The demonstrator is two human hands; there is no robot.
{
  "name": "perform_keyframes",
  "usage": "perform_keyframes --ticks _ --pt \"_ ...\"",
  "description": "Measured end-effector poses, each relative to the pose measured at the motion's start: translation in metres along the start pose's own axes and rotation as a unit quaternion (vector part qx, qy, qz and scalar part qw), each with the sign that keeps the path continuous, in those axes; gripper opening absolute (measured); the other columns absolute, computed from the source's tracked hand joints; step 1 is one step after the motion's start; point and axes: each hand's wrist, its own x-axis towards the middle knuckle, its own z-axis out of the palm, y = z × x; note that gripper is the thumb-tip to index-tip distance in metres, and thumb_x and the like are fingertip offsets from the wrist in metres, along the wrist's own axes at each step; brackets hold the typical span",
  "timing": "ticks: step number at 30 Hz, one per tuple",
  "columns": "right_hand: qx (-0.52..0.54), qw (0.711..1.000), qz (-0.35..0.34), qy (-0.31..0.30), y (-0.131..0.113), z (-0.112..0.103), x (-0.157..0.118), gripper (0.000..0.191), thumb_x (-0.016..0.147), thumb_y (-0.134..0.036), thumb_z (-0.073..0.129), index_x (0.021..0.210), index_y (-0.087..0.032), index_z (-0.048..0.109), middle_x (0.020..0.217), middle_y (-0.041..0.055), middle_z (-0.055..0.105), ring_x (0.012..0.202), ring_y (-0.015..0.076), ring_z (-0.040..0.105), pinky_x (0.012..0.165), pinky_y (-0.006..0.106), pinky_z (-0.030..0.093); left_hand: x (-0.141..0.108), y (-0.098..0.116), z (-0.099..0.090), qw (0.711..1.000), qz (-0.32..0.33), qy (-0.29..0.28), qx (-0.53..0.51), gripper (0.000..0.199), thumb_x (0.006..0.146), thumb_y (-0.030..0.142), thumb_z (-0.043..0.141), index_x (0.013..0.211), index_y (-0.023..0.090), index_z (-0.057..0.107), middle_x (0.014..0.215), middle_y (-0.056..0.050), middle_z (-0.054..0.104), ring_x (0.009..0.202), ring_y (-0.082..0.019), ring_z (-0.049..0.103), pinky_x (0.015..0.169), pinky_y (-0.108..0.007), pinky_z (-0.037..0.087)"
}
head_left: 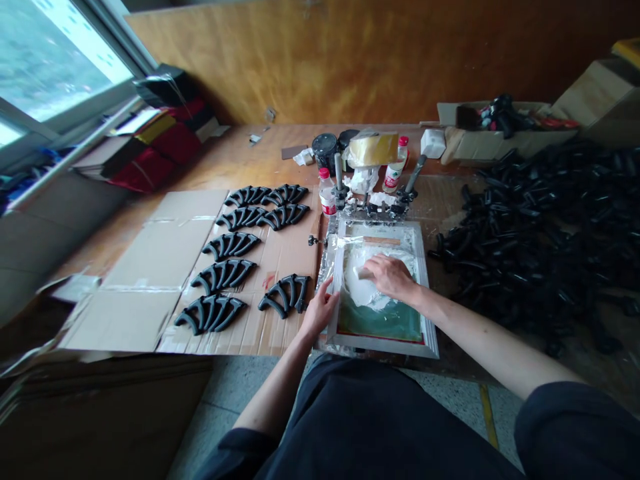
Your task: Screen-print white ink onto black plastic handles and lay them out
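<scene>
My right hand (393,277) is closed on a small pale scraper (364,273), held over the mesh of a screen-printing frame (430,333). White paste (373,297) is smeared over the upper and middle mesh, with green mesh showing below it. At the frame's left edge is my left hand (320,308), thumb and fingers apart; I cannot tell if the fingertips touch the frame. Just left of that hand, a fan of black curved handle-like parts (285,297) lies on the cardboard (245,333). A clamp stand (373,205) rises behind the frame.
More fanned black parts (220,275) lie in rows on the cardboard at left. A large heap of black parts (545,240) covers the right side. Red-capped bottles (327,193), a black tub (325,150) and an open carton (500,143) stand behind.
</scene>
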Motion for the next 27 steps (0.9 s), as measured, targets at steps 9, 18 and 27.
perform_keyframes --ticks 9,18,27 --pt "0.056 0.981 -0.176 -0.061 0.012 -0.018 -0.026 0.022 0.075 -0.004 0.055 0.085 -0.02 0.066 0.081 0.0026 0.065 0.081 0.0189 0.057 0.073 0.029 0.041 -0.001 0.001 0.001 1.0 -0.001 0.009 -0.002 0.055 0.089 0.048 0.049 0.139 0.027 0.047 0.076 0.002 0.062 0.068 -0.014 0.057 0.063 -0.023 0.041" --pt "0.071 0.986 -0.15 0.028 -0.001 0.005 -0.048 0.024 0.086 -0.01 0.053 0.103 -0.017 0.067 0.096 0.007 0.068 0.088 0.0205 0.061 0.077 0.031 0.048 -0.006 0.009 -0.004 0.998 -0.004 0.006 -0.061 0.057 0.086 0.046 0.055 0.138 0.024 0.049 0.069 0.003 0.057 0.058 -0.011 0.051 0.054 -0.021 0.038" --pt "0.039 0.982 0.091 0.159 0.047 -0.063 0.039 0.051 0.085 -0.032 0.066 0.134 -0.027 0.055 0.106 0.0067 0.066 0.083 0.0206 0.063 0.075 0.033 0.05 -0.023 0.06 -0.04 0.98 0.023 -0.033 -0.193 0.061 0.086 0.061 0.049 0.133 0.022 0.053 0.063 0.004 0.051 0.049 -0.009 0.041 0.047 -0.02 0.032"
